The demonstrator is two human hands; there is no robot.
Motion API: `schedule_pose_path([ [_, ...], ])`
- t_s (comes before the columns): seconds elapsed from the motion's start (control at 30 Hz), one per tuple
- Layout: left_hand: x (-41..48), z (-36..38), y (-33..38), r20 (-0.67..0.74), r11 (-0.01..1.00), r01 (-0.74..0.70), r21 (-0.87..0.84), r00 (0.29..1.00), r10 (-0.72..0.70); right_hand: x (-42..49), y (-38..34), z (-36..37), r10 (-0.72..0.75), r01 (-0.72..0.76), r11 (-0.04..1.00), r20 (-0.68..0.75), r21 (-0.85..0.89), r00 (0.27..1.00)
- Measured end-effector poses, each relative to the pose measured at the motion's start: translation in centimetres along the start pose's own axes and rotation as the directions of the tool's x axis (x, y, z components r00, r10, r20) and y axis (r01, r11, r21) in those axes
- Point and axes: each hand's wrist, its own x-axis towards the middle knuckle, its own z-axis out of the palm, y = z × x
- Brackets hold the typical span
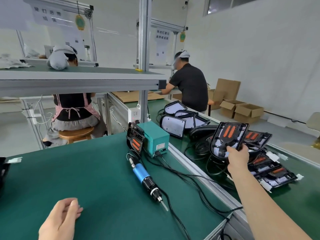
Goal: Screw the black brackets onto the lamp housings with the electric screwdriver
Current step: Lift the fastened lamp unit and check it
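Right grip [238,155]: clasps black plastic lamp housing with orange inserts [226,135]. Left grip [60,217]: loosely curled, empty. Housing best laid flat beside blue-and-black electric screwdriver [147,179].

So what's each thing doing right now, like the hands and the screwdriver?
lamp housing, lifted above the belt, tilted.
right hand, gripping its lower edge.
left hand, loosely curled, holding nothing.
electric screwdriver, lying on the green table, untouched.
power box, upright, cable plugged in.
other housings, piled on the belt.
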Motion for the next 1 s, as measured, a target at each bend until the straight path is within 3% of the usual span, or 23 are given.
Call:
schedule_pose_path([
  [0.17, 0.0, 0.0, 0.0, -0.001, 1.0, -0.006, 0.004, 1.0, 0.006, -0.8, 1.2, 1.1, -0.206, 0.172, 0.943, -0.091, -0.285, 0.974],
  [0.37, 0.0, -0.1, 0.1, -0.005, 1.0, -0.005, 0.007, 1.0, 0.005, -2.3, 2.6, 2.6, -0.437, 0.351, 0.77, -0.039, -0.533, 0.899],
  [0.57, 0.4, -0.1, -0.6, 0.0, 0.999, -0.004, 0.035, 1.0, 0.004, -2.8, 3.5, 2.2, -0.496, 0.48, 0.476, 0.225, -0.737, 0.838],
  [0.63, 0.5, -0.2, -0.9, 0.002, 0.999, -0.004, 0.045, 1.0, 0.004, -2.8, 3.4, 2.0, -0.481, 0.489, 0.422, 0.268, -0.763, 0.834],
  [0.8, 0.7, -0.2, -1.4, 0.006, 0.999, -0.007, 0.042, 1.0, 0.007, -3.0, 3.2, 2.0, -0.464, 0.48, 0.396, 0.281, -0.783, 0.84],
  [1.0, 0.4, -0.2, -1.1, 0.024, 0.998, 0.017, 0.058, 1.0, -0.018, -3.6, 2.9, 2.4, -0.468, 0.462, 0.456, 0.236, -0.761, 0.851],
])
